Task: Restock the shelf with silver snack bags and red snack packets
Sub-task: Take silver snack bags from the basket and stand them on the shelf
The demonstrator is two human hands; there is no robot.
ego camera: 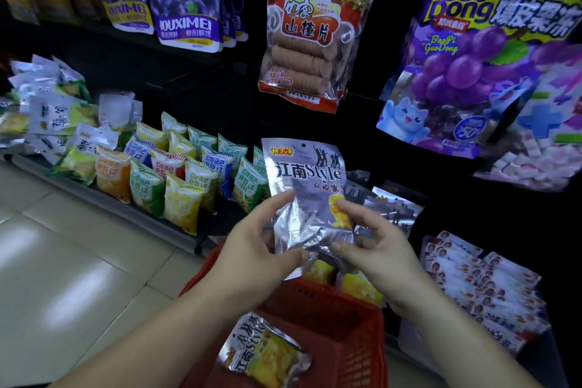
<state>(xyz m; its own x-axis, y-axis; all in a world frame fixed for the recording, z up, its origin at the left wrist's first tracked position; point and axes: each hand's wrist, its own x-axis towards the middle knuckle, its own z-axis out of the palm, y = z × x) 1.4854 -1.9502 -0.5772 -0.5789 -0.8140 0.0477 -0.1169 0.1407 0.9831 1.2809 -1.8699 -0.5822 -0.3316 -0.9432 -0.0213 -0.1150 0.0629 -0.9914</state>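
Shelf [141, 221] stock stands upright with faces outward, and matching silver bags [390, 208] sit just behind the hands. Red basket [330, 324] below keeps spare stock within reach. One silver snack bag [304, 195] is upright above it, label forward, with the left hand [255, 249] pinching its lower left edge and the right hand [374, 249] its lower right, likely to seat it squarely

- Silver snack bag [304, 186]: black lettering, yellow chip picture.
- Basket [352, 350]: red, lattice walls.
- Grape jelly bag [466, 72]: purple with yellow lettering.
- Small shelf packets [148, 189]: green, yellow, orange, blue.
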